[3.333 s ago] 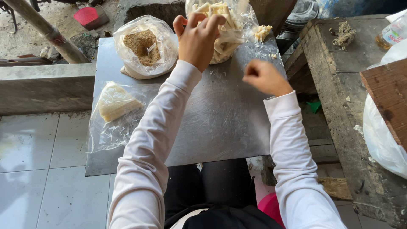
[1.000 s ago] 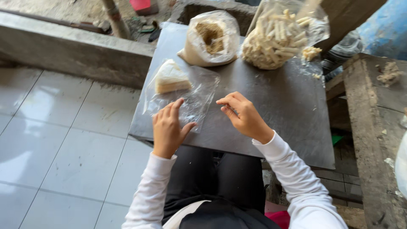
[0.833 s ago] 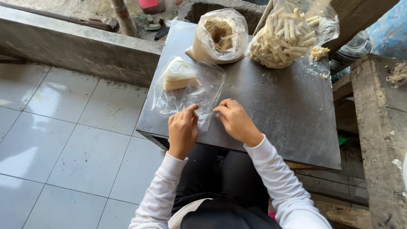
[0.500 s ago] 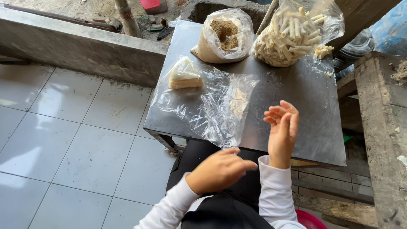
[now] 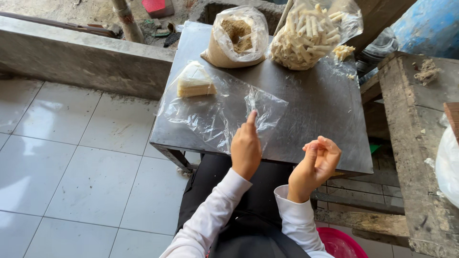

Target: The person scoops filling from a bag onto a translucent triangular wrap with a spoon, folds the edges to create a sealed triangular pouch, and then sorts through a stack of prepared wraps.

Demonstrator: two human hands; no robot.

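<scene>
In the head view, the left hand (image 5: 246,149) is raised over the near edge of the metal counter (image 5: 315,110), its forefinger pointing up and the other fingers curled in; its fingertip overlaps the edge of a clear plastic sheet (image 5: 224,112), but whether the grip actually pinches the plastic cannot be told from here. The right hand (image 5: 316,165) hangs just off the counter's near edge, palm turned up, fingers loosely curled and released, grasping nothing that shows.

The plastic sheet lies crumpled and spread flat across the left half of the counter, reaching the near edge in front of the left hand. On its far left part rests a pale wedge-shaped stack of thin wrappers (image 5: 195,83).

At the far edge of the counter stand two plastic bags, just beside each other: one with brown crumbs (image 5: 236,38), its mouth open, and to its right a fuller bag of pale rolled sticks (image 5: 308,36). A few loose sticks (image 5: 343,50) lie next to that bag.

Grey floor tiles (image 5: 71,157) lie to the left; a rough wooden bench (image 5: 420,143) stands to the right. A red basin (image 5: 342,243) sits below, by the person's knee.
</scene>
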